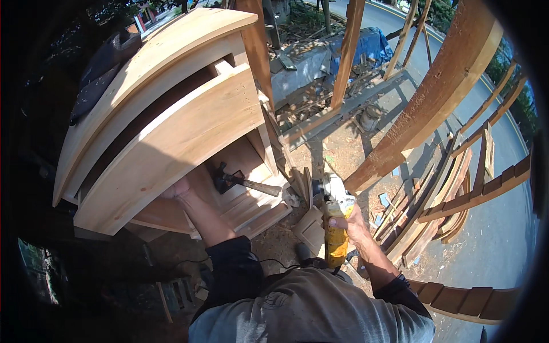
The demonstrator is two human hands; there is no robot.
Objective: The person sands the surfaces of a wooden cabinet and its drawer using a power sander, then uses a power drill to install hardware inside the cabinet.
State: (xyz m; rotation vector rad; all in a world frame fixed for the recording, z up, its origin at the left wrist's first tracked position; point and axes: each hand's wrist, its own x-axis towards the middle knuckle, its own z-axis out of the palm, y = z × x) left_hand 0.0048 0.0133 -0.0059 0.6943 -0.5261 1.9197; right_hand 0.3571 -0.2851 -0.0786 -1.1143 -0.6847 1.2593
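Observation:
A pale, unfinished wooden cabinet with a curved top fills the upper left, its curved drawer front standing out with a dark gap above. My left hand reaches under the drawer front's lower edge, touching it, its fingers mostly hidden. Inside the open lower compartment lies a hammer or hatchet with a wooden handle and dark head. My right hand is closed round the body of a yellow angle grinder, held to the cabinet's right with its metal head away from me.
Leaning timber posts and a large curved beam stand right of the cabinet. Stacked curved wood pieces lie at right beside a paved road. Dark cloth rests on the cabinet. A blue tarp lies behind.

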